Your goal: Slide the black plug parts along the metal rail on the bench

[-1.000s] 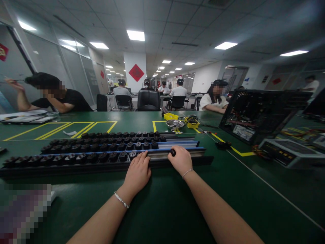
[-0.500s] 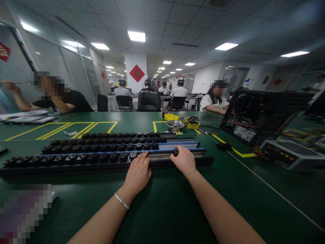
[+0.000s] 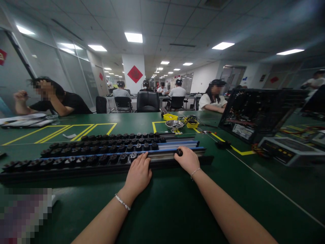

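Three long rails (image 3: 175, 144) lie side by side across the green table, each lined with several small black parts (image 3: 101, 157). My left hand (image 3: 138, 174) rests on the nearest rail (image 3: 162, 156), its fingers stretched flat next to the last part in that row. My right hand (image 3: 188, 160) is curled over the same rail further right, and its fingers pinch a small black part (image 3: 179, 152) on the rail's groove. Both wrists wear thin bracelets.
An open black computer case (image 3: 256, 113) and a grey unit (image 3: 286, 149) stand at the right. Yellow trays (image 3: 170, 117) and a metal bowl (image 3: 174, 124) sit behind the rails. A small black part (image 3: 223, 144) lies loose. Other people sit at the far edge.
My right hand has slid to the right along the nearest rail with the black part. My left hand has stayed put. The view has shifted slightly.
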The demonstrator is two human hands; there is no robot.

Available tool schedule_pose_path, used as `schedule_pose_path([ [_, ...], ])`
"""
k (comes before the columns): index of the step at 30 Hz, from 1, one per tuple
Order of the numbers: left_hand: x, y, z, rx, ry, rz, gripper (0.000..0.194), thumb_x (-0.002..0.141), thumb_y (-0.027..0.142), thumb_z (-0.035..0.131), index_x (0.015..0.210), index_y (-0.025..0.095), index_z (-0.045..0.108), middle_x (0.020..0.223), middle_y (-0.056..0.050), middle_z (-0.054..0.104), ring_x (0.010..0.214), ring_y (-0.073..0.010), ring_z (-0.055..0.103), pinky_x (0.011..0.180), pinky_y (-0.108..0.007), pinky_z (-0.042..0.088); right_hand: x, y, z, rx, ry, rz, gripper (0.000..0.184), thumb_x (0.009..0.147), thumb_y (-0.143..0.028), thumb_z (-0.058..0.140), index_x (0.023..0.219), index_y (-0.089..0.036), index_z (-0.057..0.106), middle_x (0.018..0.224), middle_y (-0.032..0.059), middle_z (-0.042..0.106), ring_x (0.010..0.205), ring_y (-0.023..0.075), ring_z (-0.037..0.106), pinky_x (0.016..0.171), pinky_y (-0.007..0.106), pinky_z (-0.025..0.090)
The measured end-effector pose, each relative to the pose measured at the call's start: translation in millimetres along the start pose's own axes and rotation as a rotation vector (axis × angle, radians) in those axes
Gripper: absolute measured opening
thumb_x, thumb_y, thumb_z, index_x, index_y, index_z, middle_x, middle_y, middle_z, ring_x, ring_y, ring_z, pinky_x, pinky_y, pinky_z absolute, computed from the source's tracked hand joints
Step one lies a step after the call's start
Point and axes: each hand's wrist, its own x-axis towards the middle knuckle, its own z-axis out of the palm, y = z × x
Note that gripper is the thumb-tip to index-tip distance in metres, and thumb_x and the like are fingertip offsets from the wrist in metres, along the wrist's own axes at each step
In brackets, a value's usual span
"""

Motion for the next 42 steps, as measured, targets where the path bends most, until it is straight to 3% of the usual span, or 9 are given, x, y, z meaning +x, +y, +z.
schedule_pose_path([
  [6,0.9,0.4,-1.1,-0.006,-0.007,-0.002,0.034,0.079,0.019,0.047,0.112,0.016,0.056,0.135,-0.011,0.049,0.124,-0.0268,0.044,0.103,-0.043,0.038,-0.2,0.4,-2.5,-0.001,-0.014,0.018,0.027,0.076,-0.033,0.051,0.097,-0.022,0.062,0.1,0.0052,0.066,0.094,0.0198,0.058,0.081,0.03,0.038],
  [13,1.4,1.6,-1.2,-0.01,-0.003,-0.012,0.033,0.078,0.019,0.048,0.11,0.017,0.057,0.135,-0.01,0.05,0.124,-0.0261,0.044,0.102,-0.042,0.038,-3.1,-2.0,-2.1,-0.082,-0.03,0.061,0.029,0.077,-0.035,0.047,0.097,-0.021,0.061,0.107,0.0079,0.064,0.112,0.026,0.05,0.095,0.041,0.031],
  [19,1.0,0.8,-1.6,-0.011,-0.012,-0.006,0.034,0.079,0.019,0.047,0.111,0.016,0.056,0.135,-0.011,0.05,0.125,-0.0262,0.044,0.103,-0.043,0.038,-2.8,-1.1,-0.6,-0.088,-0.045,0.076,0.029,0.078,-0.036,0.046,0.098,-0.021,0.061,0.11,0.0076,0.063,0.116,0.0277,0.047,0.098,0.046,0.027],
  [31,1.4,0.8,-1.3,-0.005,-0.008,-0.001,0.034,0.079,0.02,0.047,0.111,0.015,0.057,0.135,-0.011,0.05,0.124,-0.0261,0.044,0.103,-0.042,0.037,4.4,18.2,-9.4,-0.082,-0.038,0.082,0.03,0.076,-0.036,0.048,0.098,-0.021,0.062,0.105,0.0073,0.065,0.103,0.0221,0.055,0.092,0.036,0.035],
  [42,1.1,-0.9,1.6,-0.003,0.012,0.008,0.034,0.077,0.018,0.048,0.109,0.016,0.057,0.135,-0.012,0.05,0.123,-0.0262,0.045,0.102,-0.042,0.038,5.9,22.4,-13.9,-0.121,-0.048,0.107,0.031,0.075,-0.038,0.048,0.099,-0.022,0.062,0.11,0.0066,0.063,0.11,0.0254,0.05,0.093,0.042,0.033],
])
